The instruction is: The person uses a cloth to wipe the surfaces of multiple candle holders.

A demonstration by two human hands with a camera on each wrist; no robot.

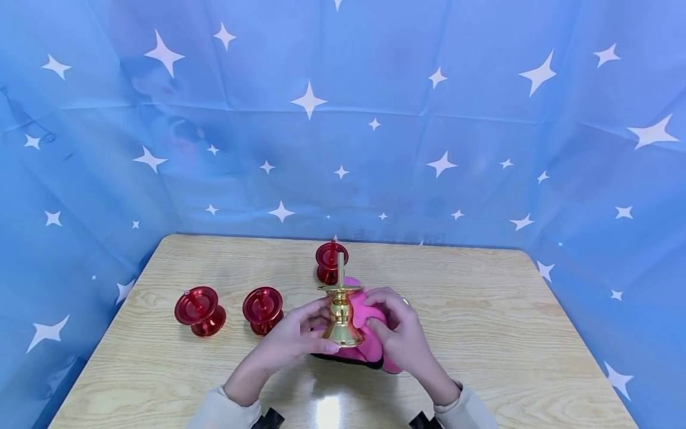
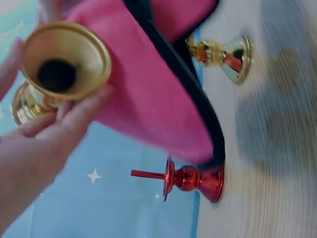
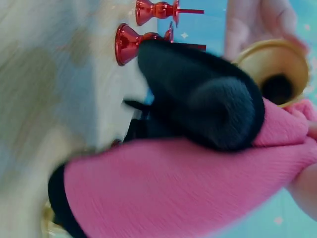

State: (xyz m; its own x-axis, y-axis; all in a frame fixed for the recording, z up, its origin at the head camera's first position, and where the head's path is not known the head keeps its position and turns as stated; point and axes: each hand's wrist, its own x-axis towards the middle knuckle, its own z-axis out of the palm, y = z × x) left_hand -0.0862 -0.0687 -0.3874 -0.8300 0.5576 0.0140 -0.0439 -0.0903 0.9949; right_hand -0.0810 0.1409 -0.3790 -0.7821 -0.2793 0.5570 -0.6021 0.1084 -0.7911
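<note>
Over the table, my left hand (image 1: 286, 336) grips a shiny gold candle holder (image 1: 342, 316) by its stem and flared base. The holder stands upright, its spike pointing up. From below, the left wrist view shows its hollow base (image 2: 69, 59) with a dark spot inside. My right hand (image 1: 402, 330) pinches a pink cloth (image 1: 375, 351) with black edging, bunched against the holder's right side. In the right wrist view the cloth (image 3: 168, 183) hangs in folds and hides part of that hand.
Red candle holders stand on the wooden table (image 1: 509, 333): one far left (image 1: 206, 322), one left of centre (image 1: 262, 313), one at the back (image 1: 328, 268). Another gold candle holder (image 2: 233, 59) stands on the tabletop behind the cloth. A blue starred curtain (image 1: 375, 149) surrounds the table.
</note>
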